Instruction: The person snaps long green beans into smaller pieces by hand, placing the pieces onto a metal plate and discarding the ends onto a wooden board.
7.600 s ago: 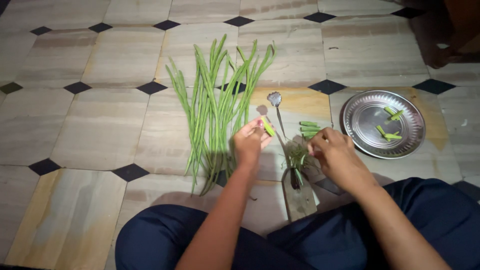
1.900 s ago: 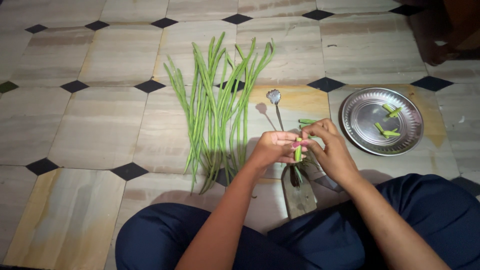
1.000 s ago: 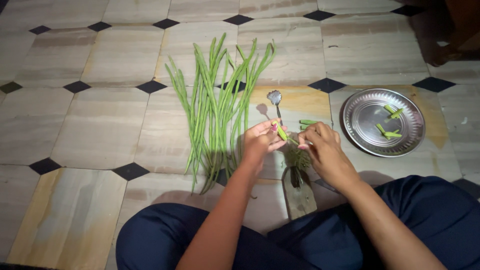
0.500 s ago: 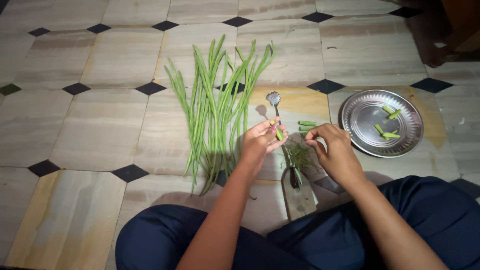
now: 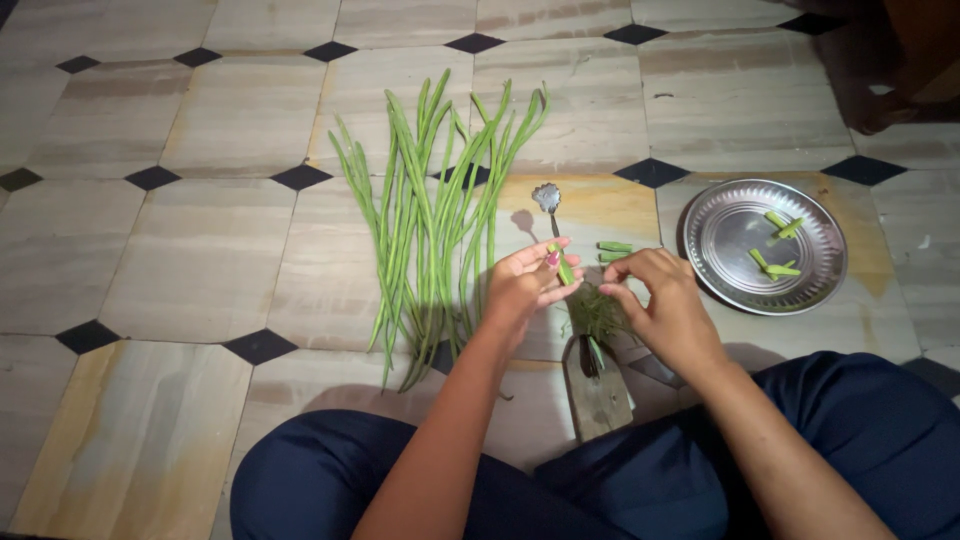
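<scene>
The left hand (image 5: 525, 282) pinches a short piece of green long bean (image 5: 564, 270) between thumb and fingertips, right beside the upright blade of a floor-standing cutter (image 5: 590, 350) on its wooden base. The right hand (image 5: 660, 305) curls loosely over the frayed trimmings (image 5: 598, 310) at the blade; whether it grips anything I cannot tell. With both hands this close to the edge, a slip could nick a finger. Cut pieces (image 5: 613, 251) lying on the tiled floor (image 5: 180, 250) beside the steel plate (image 5: 735, 225) could pick up grit.
</scene>
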